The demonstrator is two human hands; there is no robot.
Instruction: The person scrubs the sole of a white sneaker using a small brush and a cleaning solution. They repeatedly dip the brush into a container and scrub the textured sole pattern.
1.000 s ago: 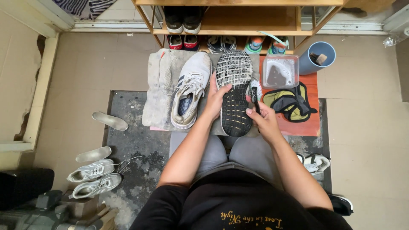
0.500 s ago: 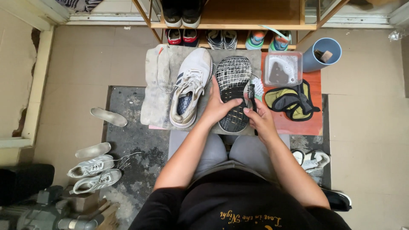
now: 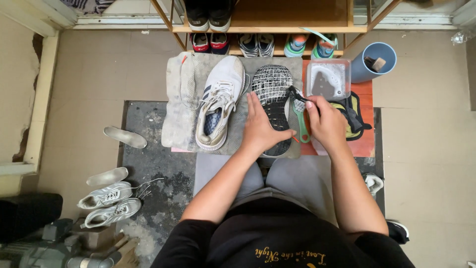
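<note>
From my feed I see a beige tiled floor (image 3: 84, 74) under even, soft daylight. A dark, stained mat (image 3: 153, 173) lies across its middle. At the top stands a wooden shoe rack (image 3: 292, 15), pairs of shoes lined on its shelves. A pale wall edge (image 3: 42, 89) with chipped plaster runs down the left. A blue bucket (image 3: 374, 62) stands right of the rack. Loose white sneakers (image 3: 106, 203) and insoles (image 3: 125, 137) lie at lower left.
</note>
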